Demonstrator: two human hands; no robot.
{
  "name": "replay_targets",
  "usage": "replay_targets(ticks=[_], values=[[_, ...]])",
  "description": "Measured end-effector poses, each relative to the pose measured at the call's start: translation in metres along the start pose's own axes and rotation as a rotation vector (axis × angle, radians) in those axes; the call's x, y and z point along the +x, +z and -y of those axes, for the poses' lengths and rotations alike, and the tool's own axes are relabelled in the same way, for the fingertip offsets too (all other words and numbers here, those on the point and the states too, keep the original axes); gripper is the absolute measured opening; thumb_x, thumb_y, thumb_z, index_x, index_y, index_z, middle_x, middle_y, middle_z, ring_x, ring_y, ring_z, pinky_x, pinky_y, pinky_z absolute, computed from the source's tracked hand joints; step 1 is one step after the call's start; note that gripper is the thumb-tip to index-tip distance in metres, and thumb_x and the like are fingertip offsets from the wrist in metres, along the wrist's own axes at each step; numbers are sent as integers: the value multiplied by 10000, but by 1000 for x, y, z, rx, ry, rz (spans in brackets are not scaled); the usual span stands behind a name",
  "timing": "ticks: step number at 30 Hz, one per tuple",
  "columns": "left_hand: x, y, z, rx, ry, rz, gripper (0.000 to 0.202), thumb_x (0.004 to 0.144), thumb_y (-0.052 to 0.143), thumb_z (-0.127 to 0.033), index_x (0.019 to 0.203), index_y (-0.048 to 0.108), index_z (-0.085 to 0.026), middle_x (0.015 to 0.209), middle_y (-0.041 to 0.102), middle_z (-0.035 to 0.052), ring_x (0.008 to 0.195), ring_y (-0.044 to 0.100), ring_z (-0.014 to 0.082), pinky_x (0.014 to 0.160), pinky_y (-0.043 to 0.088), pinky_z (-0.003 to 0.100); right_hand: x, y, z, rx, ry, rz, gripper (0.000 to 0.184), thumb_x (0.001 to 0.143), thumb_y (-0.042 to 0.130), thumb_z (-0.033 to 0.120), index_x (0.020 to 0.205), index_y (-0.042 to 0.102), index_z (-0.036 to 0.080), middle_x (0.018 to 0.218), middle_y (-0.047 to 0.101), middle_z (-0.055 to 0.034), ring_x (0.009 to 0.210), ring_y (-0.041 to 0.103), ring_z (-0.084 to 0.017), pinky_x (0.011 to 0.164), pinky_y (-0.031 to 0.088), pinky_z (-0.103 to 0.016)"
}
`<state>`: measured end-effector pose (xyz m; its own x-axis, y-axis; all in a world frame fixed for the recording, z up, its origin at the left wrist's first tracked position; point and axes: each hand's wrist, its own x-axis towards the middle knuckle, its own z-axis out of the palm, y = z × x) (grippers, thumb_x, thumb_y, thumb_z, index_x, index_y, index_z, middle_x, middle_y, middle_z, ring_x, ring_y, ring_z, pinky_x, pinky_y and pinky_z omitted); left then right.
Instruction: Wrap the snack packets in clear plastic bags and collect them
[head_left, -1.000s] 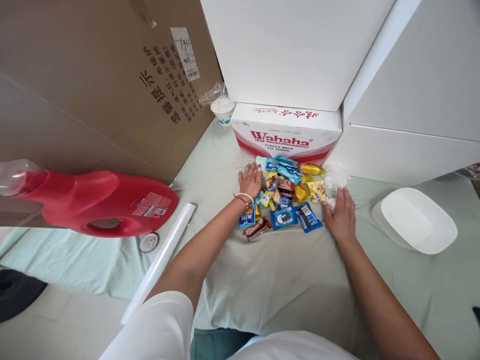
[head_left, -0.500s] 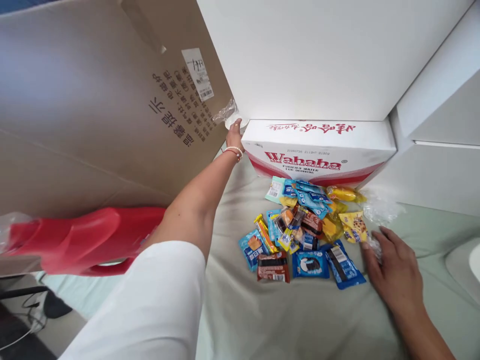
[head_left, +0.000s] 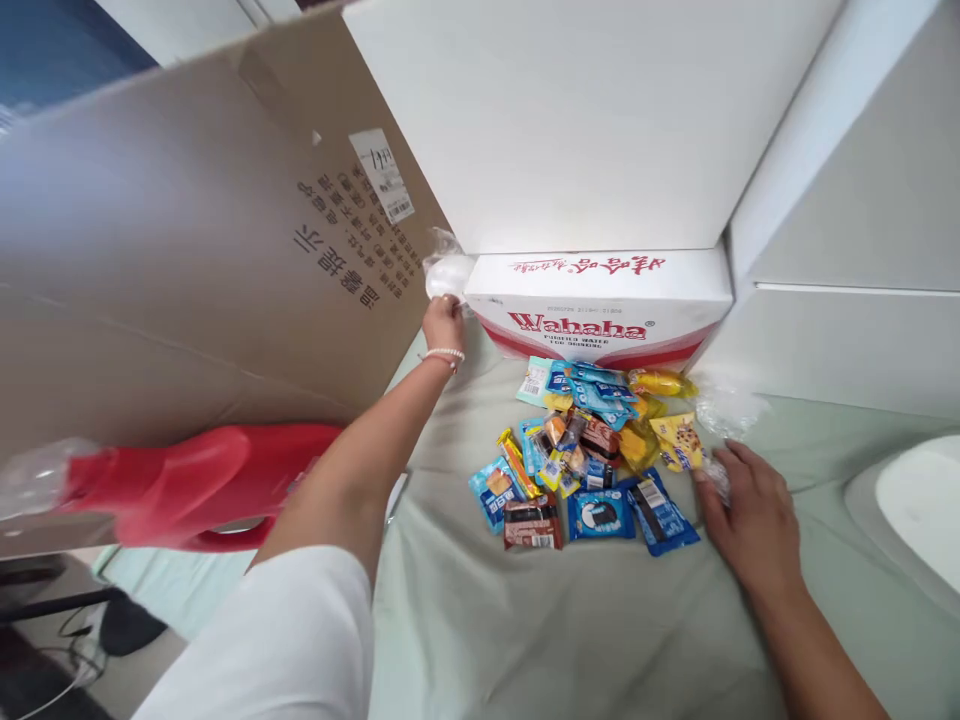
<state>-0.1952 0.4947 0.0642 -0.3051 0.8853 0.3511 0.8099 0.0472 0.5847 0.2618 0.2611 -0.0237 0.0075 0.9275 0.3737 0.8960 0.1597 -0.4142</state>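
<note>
1. Left hand [head_left: 444, 325] has gone from the snack packets to the white cup [head_left: 450, 277] in the far corner; its fingers meet the cup, but I cannot tell whether they grip. Right hand [head_left: 757, 515], well apart, has stayed beside the packets, thumb and forefinger around clear wrapping [head_left: 718, 480], perhaps loosely. So only one hand attends the packets.
2. Cardboard panel [head_left: 187, 250] and white panel [head_left: 585, 120] wall in that corner, leaving little room.
3. Wahaha carton [head_left: 600, 310] narrows it further, standing just beside the cup.
4. Red jug [head_left: 202, 480] lies left, partly behind the left arm.
5. White tub [head_left: 926, 515] sits right, clear of both hands.
6. Snack packets [head_left: 600, 515] lie heaped before the carton, between the arms.
</note>
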Motion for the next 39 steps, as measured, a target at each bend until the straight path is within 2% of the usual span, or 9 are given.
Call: replay_targets(ticks=[6,12,14,18,21,24,29,33,39], values=[[-133,-96,-29,132,227,-59,149,945,507,-251,925,651,-218,994,690,96,964,661,236,895,513,358,2,0,1,126,28,-120,545,991,533,538,1398,559,176,1430,571,-205,1329,523,-362,1121,416,-589],[-316,-149,-85,37,465,170,213,1010,490,-237,1079,689,-272,1053,736,73,994,699,214,881,574,351,-16,-89,75,243,-152,-278,522,1001,529,477,1433,500,185,1424,516,-215,1352,486,-360,1122,422,-565],[-373,-146,-107,-15,489,294,235,1013,487,-224,1085,704,-280,1040,743,76,1016,698,224,912,584,380,-27,-122,112,316,-387,-85,490,1010,522,422,1444,505,196,1396,558,-194,1353,498,-335,1116,447,-521],[-450,-126,-129,-119,443,422,315,1024,428,-201,1090,726,-277,1065,739,96,938,703,206,818,613,363,-49,-143,164,97,-702,674,327,987,591,261,1291,651,160,1244,685,-170,1201,622,-300,1022,522,-428],[-476,-112,-126,-127,400,299,297,990,469,-176,1061,738,-280,1236,703,118,923,673,212,818,618,408,-61,-130,174,-158,-610,953,481,885,756,257,1316,645,75,1309,674,-224,1232,630,-341,1026,522,-410],[-486,-107,-114,-120,368,202,282,959,511,-168,1070,743,-285,1330,657,120,929,654,219,857,615,454,-70,-111,179,-226,-557,975,774,789,864,343,1430,555,37,1366,648,-254,1279,610,-366,1049,508,-402],[-492,-108,-93,-157,292,328,440,965,481,-199,1370,629,-287,1147,733,91,893,726,206,811,633,372,-79,-94,198,-311,-429,913,414,982,580,200,1339,608,-10,1259,694,-280,1236,649,-354,1010,505,-422],[-494,-109,-83,-165,250,363,520,953,490,-204,1458,553,-308,1045,778,61,862,755,221,768,641,364,-82,-106,189,-92,-399,932,418,947,617,192,1344,625,62,1269,709,-230,1189,675,-318,968,519,-386],[-491,-106,-79,-290,197,357,630,931,543,-228,1549,443,-296,1153,772,78,868,753,220,806,640,378,-85,-148,144,647,-137,821,363,898,691,380,1195,673,173,1100,766,-74,955,713,-237,850,558,-345]])
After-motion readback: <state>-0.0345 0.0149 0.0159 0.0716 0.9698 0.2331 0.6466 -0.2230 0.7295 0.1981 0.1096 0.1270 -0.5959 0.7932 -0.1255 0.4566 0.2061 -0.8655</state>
